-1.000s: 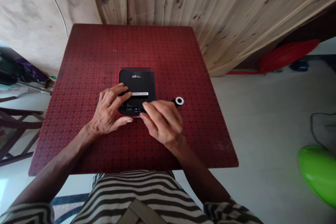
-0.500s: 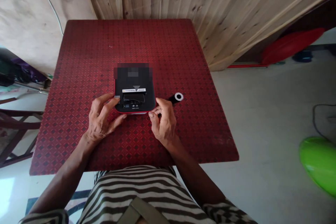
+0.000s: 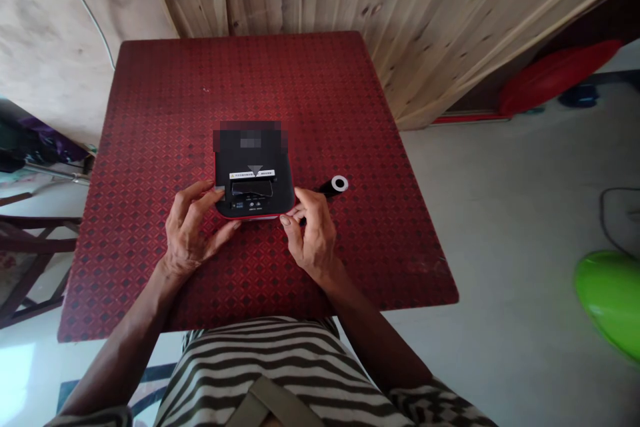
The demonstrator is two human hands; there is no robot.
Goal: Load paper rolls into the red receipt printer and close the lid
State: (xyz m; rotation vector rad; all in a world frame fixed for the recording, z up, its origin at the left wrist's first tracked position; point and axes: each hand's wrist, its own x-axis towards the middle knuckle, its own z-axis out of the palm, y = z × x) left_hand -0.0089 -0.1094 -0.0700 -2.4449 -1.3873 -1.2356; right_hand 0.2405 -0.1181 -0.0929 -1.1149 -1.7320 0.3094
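A flat black device [image 3: 254, 177] with a red rim and a white label strip lies in the middle of the red patterned table [image 3: 150, 113]. My left hand [image 3: 193, 230] grips its near left corner, fingers on top and thumb under the front edge. My right hand [image 3: 310, 233] pinches its near right corner with thumb and fingers together. A small black cylinder with a white ring end [image 3: 335, 185] lies on the table just right of the device, beyond my right hand.
A wooden plank wall [image 3: 350, 0] stands behind the table. Right of the table is open pale floor with a green round object [image 3: 607, 300], a red object [image 3: 555, 80] by the wall and a dark cable. Dark chair legs [image 3: 25, 253] stand at the left.
My right hand has drawn back from on top of the device to its near right corner. My left fingers slid from its top to the near left corner. The label area now shows.
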